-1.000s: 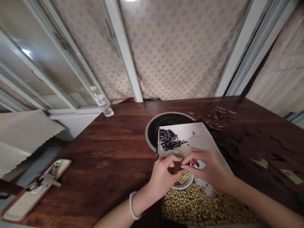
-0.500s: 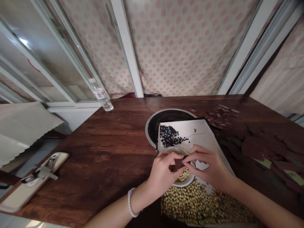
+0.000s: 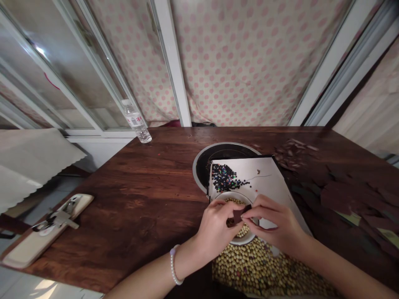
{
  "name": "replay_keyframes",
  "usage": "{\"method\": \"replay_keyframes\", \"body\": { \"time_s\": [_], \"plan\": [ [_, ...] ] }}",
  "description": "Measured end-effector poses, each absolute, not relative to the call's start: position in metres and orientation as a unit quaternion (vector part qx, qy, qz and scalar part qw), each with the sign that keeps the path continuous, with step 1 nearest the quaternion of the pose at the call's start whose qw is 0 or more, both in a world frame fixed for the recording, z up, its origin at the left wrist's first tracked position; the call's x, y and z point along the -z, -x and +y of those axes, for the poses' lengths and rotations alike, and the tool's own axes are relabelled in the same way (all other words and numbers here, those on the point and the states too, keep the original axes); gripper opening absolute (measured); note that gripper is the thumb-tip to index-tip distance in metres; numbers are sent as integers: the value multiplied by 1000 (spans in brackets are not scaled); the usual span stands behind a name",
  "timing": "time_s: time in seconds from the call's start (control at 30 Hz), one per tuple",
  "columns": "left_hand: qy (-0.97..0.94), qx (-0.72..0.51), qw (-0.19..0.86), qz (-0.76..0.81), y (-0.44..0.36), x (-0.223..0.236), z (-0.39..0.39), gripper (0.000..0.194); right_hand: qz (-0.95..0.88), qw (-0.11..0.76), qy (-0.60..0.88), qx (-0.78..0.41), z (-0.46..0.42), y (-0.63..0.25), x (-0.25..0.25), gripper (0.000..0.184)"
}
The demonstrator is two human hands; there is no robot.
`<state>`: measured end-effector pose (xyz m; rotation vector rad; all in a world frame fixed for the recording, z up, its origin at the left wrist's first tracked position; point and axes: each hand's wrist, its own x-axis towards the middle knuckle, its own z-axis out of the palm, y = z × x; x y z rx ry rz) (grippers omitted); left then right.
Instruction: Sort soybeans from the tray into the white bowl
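- I now see more of the brown piece's (image 3: 238, 215) dark corner above the right hand (image 3: 274, 220); no release yet.
- Left hand (image 3: 215, 223) pinches it; right's fingertips nip its edge.
- Piece is over the bowl (image 3: 245, 241).

Bare forearms (image 3: 336, 266), pearly white bracelet (image 3: 172, 265), left wrist (image 3: 186, 259), one bead (image 3: 173, 251) perhaps lilac

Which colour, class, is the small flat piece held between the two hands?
The small flat piece is dark brown, as the head view shows.
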<state>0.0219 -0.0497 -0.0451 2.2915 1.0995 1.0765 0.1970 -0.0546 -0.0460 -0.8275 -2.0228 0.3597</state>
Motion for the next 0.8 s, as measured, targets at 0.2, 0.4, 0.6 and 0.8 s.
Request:
{"method": "replay_keyframes", "body": {
  "time_s": [0.2, 0.4, 0.6, 0.8],
  "plan": [
    [-821, -382, 169, 388, -21, 46, -50, 22, -825, 437, 332, -136, -56, -199, 46, 14],
    [-821, -378, 180, 387, -21, 46, -50, 22, -823, 442, 328, -140, -57, -197, 46, 17],
    [-817, -376, 188, 395, -21, 45, -50, 20, -824, 431, 338, -147, -57, -196, 46, 13],
    [-807, -389, 199, 398, -22, 46, -49, 20, -809, 444, 366, -122, -56, -197, 42, 16]
  ]
}}
